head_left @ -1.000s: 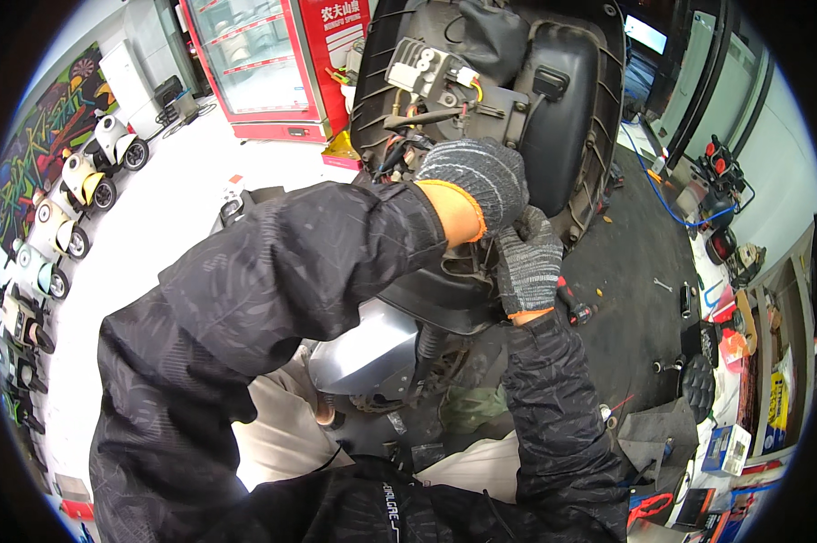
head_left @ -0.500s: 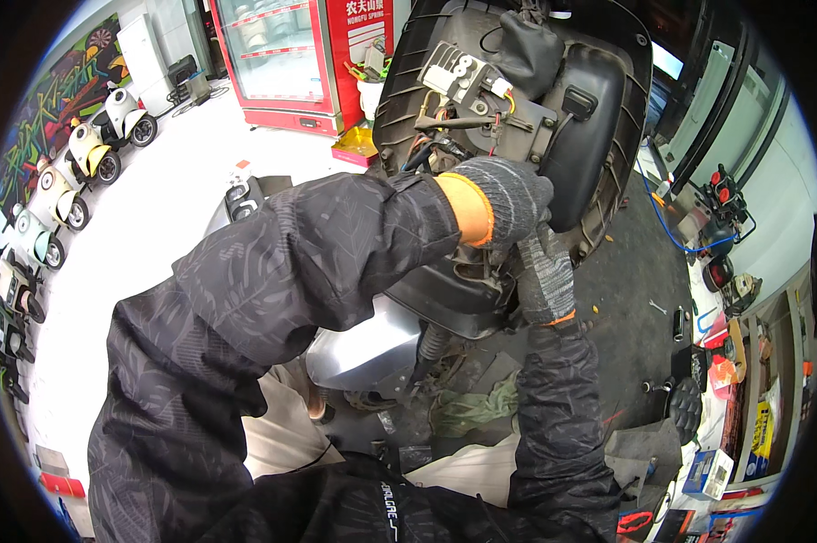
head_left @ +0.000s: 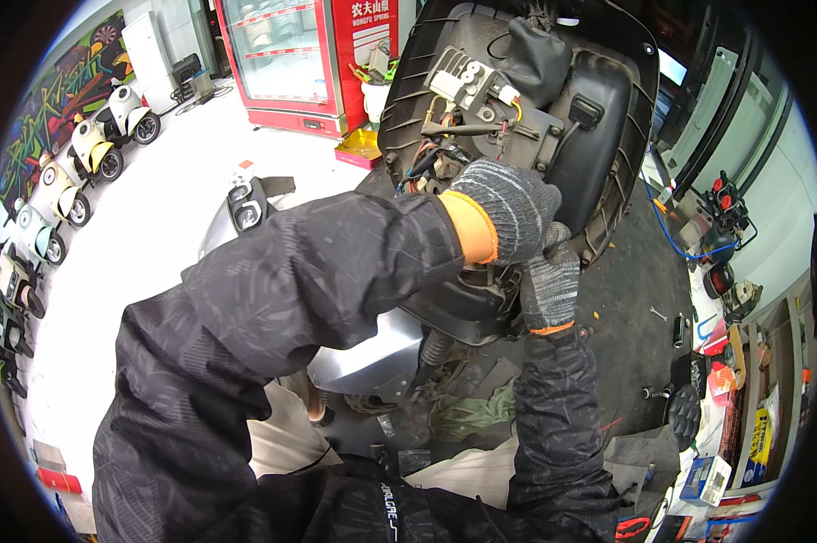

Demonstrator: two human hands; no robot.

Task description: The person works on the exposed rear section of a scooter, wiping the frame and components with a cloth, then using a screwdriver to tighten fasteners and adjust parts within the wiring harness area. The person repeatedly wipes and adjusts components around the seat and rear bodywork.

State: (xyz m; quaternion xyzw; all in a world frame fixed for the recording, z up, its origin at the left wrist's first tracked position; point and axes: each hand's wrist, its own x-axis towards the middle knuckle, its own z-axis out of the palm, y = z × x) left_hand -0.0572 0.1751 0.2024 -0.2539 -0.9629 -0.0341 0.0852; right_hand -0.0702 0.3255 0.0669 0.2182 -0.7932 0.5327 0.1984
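Observation:
My left hand [head_left: 508, 208], in a grey knitted glove with an orange cuff, is closed over the lower part of an opened scooter body [head_left: 598, 118]. Just below it, my right hand [head_left: 550, 285], gloved alike, is closed too, its fingertips meeting the left hand's. Whatever the fingers grip is hidden by the gloves. Beyond the hands, a silver finned electrical part [head_left: 463, 80] with a white plug sits on the black frame. Coloured wires [head_left: 426, 167] run near my left wrist. A silver body panel [head_left: 372, 357] lies under my left forearm.
A red glass-door fridge [head_left: 286, 68] stands at the far left, with a yellow tray [head_left: 361, 145] beside it. Small scooters [head_left: 91, 149] line the left wall. On the right are a blue hose [head_left: 675, 242], a wrench [head_left: 659, 310] and crowded shelves. A green cloth [head_left: 472, 412] lies below.
Both gloved hands have shifted slightly down in the picture and stay together at the same part of the scooter. The whole view has moved a little as well.

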